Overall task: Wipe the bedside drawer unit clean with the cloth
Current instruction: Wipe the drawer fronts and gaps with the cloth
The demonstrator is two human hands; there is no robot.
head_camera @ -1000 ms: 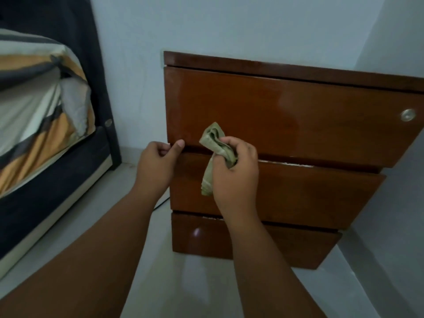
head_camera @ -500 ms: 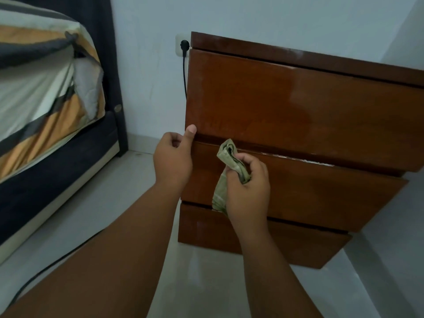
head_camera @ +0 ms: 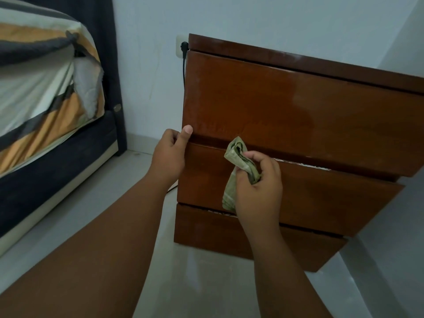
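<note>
A glossy brown wooden bedside drawer unit [head_camera: 286, 115] with three drawer fronts stands against the pale wall. My left hand [head_camera: 168, 157] grips the unit's left edge at the gap between the top and middle drawers, thumb pointing up on the front. My right hand [head_camera: 258, 187] is closed on a bunched olive-green cloth [head_camera: 239, 161], whose upper end touches the top edge of the middle drawer while its tail hangs down over that drawer's front.
A bed [head_camera: 46, 99] with a striped sheet and dark base stands at the left. A black plug and cable [head_camera: 184, 56] run from a wall socket behind the unit's left side. Pale tiled floor [head_camera: 202, 283] lies in front. A wall closes in on the right.
The view has shifted, so the unit sits further right and the socket has come into sight. My right hand with the cloth has dropped slightly to the middle drawer's top edge. My left hand keeps its grip.
</note>
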